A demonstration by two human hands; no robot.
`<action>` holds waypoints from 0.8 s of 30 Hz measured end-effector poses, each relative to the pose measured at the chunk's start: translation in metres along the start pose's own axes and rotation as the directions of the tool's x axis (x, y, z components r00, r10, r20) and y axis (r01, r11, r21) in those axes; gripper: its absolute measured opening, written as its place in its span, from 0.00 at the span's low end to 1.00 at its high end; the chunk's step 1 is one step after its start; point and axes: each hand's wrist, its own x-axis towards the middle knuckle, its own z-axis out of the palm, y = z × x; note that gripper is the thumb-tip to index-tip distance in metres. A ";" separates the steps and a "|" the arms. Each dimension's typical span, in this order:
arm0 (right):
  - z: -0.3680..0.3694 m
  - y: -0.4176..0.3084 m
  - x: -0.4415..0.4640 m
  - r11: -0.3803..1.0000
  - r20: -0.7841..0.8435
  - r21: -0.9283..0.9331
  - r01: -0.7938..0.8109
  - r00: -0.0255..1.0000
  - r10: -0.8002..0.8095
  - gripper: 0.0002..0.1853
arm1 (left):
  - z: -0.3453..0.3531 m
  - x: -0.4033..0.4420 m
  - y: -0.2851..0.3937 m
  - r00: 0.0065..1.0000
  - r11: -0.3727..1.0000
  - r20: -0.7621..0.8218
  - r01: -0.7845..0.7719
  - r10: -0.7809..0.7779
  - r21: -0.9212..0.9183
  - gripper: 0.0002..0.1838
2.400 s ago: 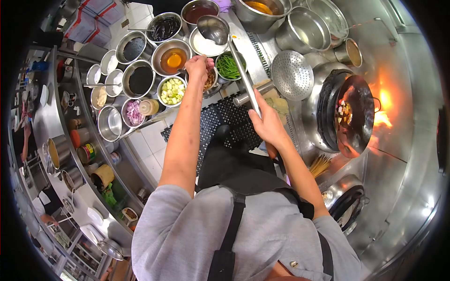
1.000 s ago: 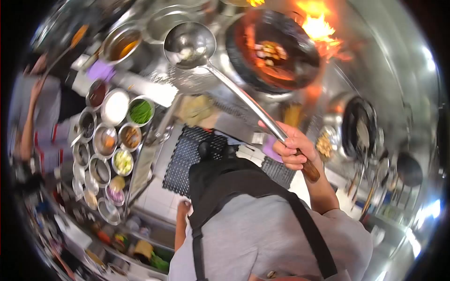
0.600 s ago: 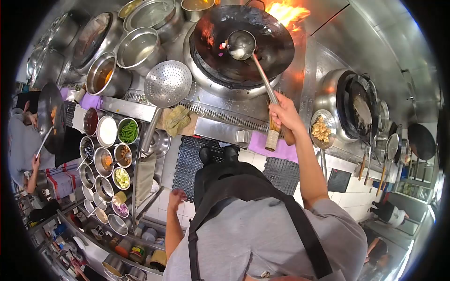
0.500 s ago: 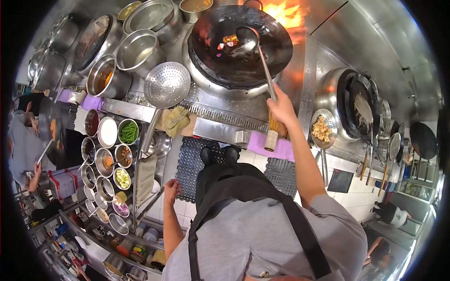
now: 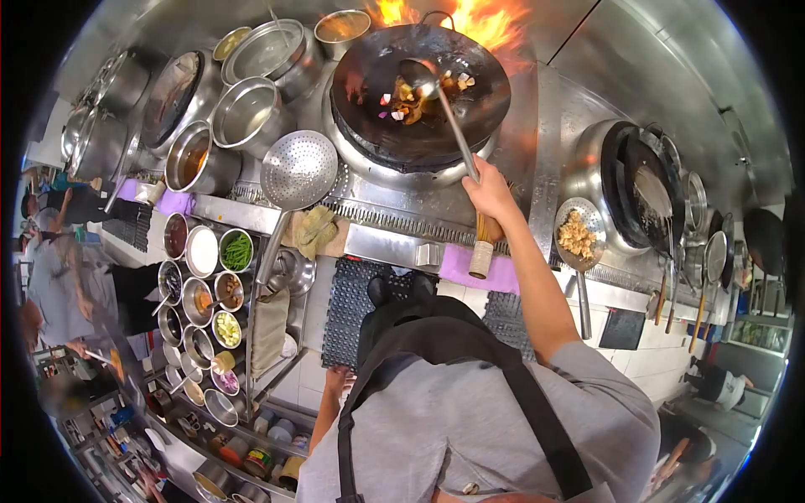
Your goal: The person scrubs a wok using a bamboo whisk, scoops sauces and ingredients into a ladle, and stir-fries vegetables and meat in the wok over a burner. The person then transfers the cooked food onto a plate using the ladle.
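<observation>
My right hand (image 5: 489, 191) is closed around the handle of a long metal ladle (image 5: 455, 127). The ladle's bowl rests inside a large dark wok (image 5: 369, 88), among small chopped pieces of food (image 5: 408, 111) in brown, white and purple. Flames (image 5: 486, 25) rise behind the wok. Down at my side hangs my left hand (image 5: 338, 381), close to my black apron, with loosely bent fingers and nothing visible in it. A bamboo wok brush (image 5: 480, 251) lies just below my right hand on a purple cloth (image 5: 457, 267).
Left of the wok are a perforated skimmer (image 5: 299, 169), metal pots (image 5: 247, 116) and a folded cloth (image 5: 315, 232). Ingredient bowls (image 5: 201, 251) stand in rows at left. On the right, another skimmer (image 5: 579, 235) holds pale browned pieces beside a second wok (image 5: 650, 189). Other people work at far left.
The ladle's bowl has shifted left and down in the wok, and the food is more spread out. My left hand has dropped nearer my apron. Flames now also show further left.
</observation>
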 end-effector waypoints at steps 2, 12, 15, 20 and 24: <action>-0.018 -0.017 -0.011 0.995 0.119 0.085 -0.052 0.992 0.042 0.33 | -0.001 0.000 -0.009 0.998 0.999 -0.050 0.049 -0.050 -0.019 0.07; 0.002 0.003 -0.006 0.998 -0.019 0.003 0.062 0.998 -0.062 0.31 | 0.009 0.042 0.063 0.992 0.978 -0.059 -0.123 0.115 -0.166 0.05; -0.030 -0.015 -0.031 0.999 0.058 0.030 -0.011 0.998 0.009 0.30 | 0.009 0.046 0.087 0.988 0.967 -0.036 -0.156 0.151 -0.202 0.05; -0.024 -0.004 -0.012 0.978 -0.151 -0.208 -0.001 0.988 -0.032 0.34 | -0.001 0.051 0.086 0.984 0.963 -0.004 -0.175 0.178 -0.204 0.05; -0.001 -0.019 0.016 0.985 -0.164 -0.167 -0.038 0.986 0.011 0.34 | -0.016 0.055 0.060 0.987 0.986 0.005 -0.158 0.159 -0.060 0.07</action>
